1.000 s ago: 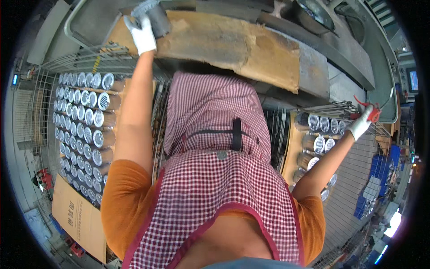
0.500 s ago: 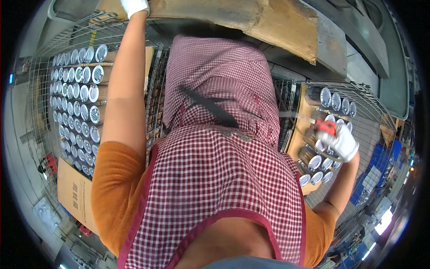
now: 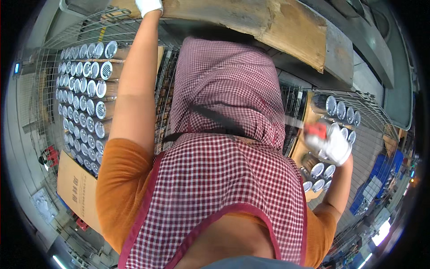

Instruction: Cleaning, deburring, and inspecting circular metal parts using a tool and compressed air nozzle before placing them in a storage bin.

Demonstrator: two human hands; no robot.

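My right hand (image 3: 337,145), in a white glove, is closed round a red air gun (image 3: 316,131); motion smears both. The gun's thin pale nozzle points left toward my apron (image 3: 226,175). Below and beyond this hand lie several tubes (image 3: 331,105) with shiny, slotted round ends, in the right wire cage. My left arm stretches far forward. The white-gloved left hand (image 3: 150,6) is at the cardboard-covered bench (image 3: 204,10), and the top edge of the picture cuts off its fingers.
Rows of similar slotted-end tubes (image 3: 101,110) are stacked in a wire cage (image 3: 42,89) on my left. A cardboard sheet (image 3: 77,190) stands at its near side. Metal machinery (image 3: 367,36) rises at the far right, and blue bins (image 3: 374,179) sit beyond the right cage.
My right hand has moved a little left with the air gun. The left hand stays at the bench, and the whole view has shifted slightly.
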